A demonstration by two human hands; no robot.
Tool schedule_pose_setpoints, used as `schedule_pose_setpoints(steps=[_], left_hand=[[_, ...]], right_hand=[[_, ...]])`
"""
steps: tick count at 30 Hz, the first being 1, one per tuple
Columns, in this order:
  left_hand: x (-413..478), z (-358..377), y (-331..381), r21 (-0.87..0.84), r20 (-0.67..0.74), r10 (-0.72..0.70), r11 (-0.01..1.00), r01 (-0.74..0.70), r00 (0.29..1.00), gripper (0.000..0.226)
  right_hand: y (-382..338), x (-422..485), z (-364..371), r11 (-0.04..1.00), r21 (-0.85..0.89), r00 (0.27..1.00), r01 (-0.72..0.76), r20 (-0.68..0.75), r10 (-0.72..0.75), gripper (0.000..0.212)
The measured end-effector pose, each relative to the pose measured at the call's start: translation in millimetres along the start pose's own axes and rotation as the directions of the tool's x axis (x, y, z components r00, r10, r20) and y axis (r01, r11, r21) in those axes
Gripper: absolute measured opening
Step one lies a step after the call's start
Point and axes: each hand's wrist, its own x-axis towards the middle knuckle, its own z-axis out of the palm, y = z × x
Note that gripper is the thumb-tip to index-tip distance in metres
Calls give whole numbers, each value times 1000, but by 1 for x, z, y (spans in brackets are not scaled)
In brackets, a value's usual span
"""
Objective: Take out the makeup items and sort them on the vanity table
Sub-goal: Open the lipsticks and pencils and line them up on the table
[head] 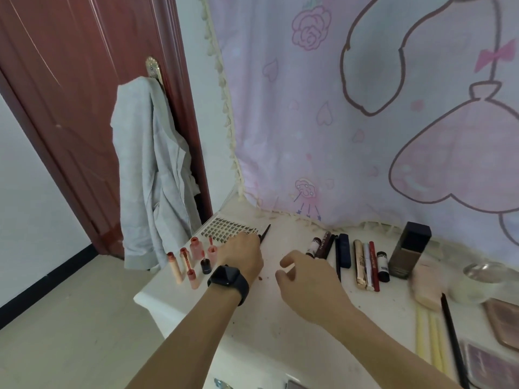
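On the white vanity table (280, 341), my left hand (243, 255), a black watch on its wrist, grips a thin black pencil (266, 232) beside a tray of false lashes (229, 229). Several pink and coral lip tubes (193, 255) lie at the table's left corner. My right hand (304, 275) hovers over the table's middle with fingers loosely curled and holds nothing. To its right lies a row of dark pens, mascaras and gold tubes (362, 262), then a dark square foundation bottle (411, 249).
A glass jar (477, 282), a pink item (425, 284), yellow sticks (429, 338), a black pencil (452, 335) and palettes (494, 360) fill the right side. A pink cartoon cloth (365, 108) hangs behind. A grey garment (151, 175) hangs on the red door at left.
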Motion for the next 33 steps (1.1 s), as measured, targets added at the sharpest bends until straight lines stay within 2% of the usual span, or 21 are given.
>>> schedule_pose_setpoints(steps=[5, 13, 17, 23, 27, 31, 33], left_hand=[[-2, 2, -3, -30, -9, -6, 1000, 5, 1000, 21], [-9, -3, 3, -24, -9, -3, 1000, 3, 1000, 22], [-18, -10, 10, -5, -33, 33, 999, -33, 999, 25], [-30, -24, 37, -165, -17, 88, 982, -90, 996, 24], [-34, -22, 59, -307, 18, 108, 947, -97, 994, 27], [-26, -14, 74, -314, 35, 109, 945, -93, 993, 44], [-22, -11, 81, -274, 53, 88, 959, -71, 995, 43]], right_hand=[[6, -52, -1, 995, -84, 998, 60, 25, -58, 35], [39, -82, 20, 951, -264, 983, 162, -46, -180, 38], [68, -94, 39, 891, -372, 898, 262, -244, -366, 36], [102, -103, 53, 811, -509, 894, 288, -161, -418, 43], [102, -107, 57, 793, -528, 881, 303, -163, -445, 45], [102, -108, 61, 798, -519, 869, 307, -189, -458, 44], [102, -108, 61, 807, -503, 869, 310, -193, -455, 45]])
